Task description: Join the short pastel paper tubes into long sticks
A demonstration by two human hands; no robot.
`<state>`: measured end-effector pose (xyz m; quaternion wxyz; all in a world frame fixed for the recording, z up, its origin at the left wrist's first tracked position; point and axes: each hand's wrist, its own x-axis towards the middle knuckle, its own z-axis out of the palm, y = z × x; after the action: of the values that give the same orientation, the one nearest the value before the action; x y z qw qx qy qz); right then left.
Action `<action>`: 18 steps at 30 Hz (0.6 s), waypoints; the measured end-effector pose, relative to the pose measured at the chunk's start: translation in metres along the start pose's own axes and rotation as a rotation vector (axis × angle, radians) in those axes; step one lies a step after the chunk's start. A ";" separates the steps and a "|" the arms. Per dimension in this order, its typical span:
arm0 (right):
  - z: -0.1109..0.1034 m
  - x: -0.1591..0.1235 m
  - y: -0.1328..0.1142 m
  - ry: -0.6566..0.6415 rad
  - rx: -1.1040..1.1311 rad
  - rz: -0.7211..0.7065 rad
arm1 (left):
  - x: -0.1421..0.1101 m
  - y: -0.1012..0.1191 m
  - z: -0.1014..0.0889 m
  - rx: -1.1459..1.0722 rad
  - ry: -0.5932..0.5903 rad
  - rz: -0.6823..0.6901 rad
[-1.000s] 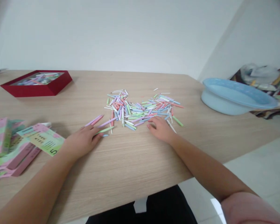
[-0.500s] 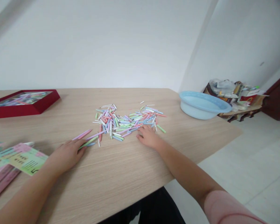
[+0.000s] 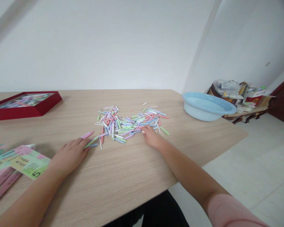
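A loose heap of pastel pen pieces [image 3: 123, 126], in pink, purple, green, blue and white, is spread across the middle of the wooden table, with thin white sticks among them. My left hand [image 3: 71, 155] is closed low over a few pens [image 3: 91, 142] left of the heap; pink, green and blue ends poke out past its fingers. At the heap's front right edge, my right hand [image 3: 151, 137] has its fingers pinched together on a pen piece [image 3: 143, 131], of which only a small pale end shows.
A red box [image 3: 39, 108] filled with similar pens stands at the back left. Pink and green printed packs [image 3: 26, 160] lie at the front left. A light blue basin [image 3: 203, 115] sits at the right table edge, near a cluttered bench [image 3: 248, 108].
My right hand's fingers have drawn together into a pinch at the heap's edge. Fingers of my left hand have shifted slightly over the pens, and a long purple one shows less.
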<state>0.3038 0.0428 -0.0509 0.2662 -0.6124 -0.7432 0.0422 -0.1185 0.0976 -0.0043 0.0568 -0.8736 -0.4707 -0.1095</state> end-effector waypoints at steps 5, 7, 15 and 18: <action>0.002 0.003 0.005 0.030 0.056 -0.001 | -0.004 0.035 0.002 0.113 0.142 0.028; 0.000 0.004 0.005 0.033 0.069 -0.001 | -0.004 0.060 0.011 0.055 0.123 0.206; -0.014 -0.001 0.001 0.007 0.072 -0.054 | 0.054 0.166 0.040 -0.159 0.092 0.389; -0.017 -0.005 -0.002 -0.017 0.071 -0.064 | 0.079 0.171 0.045 -0.222 0.051 0.359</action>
<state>0.3102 0.0328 -0.0371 0.2826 -0.5782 -0.7626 0.0653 0.0730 0.0764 -0.0281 -0.0094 -0.9412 -0.2911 -0.1711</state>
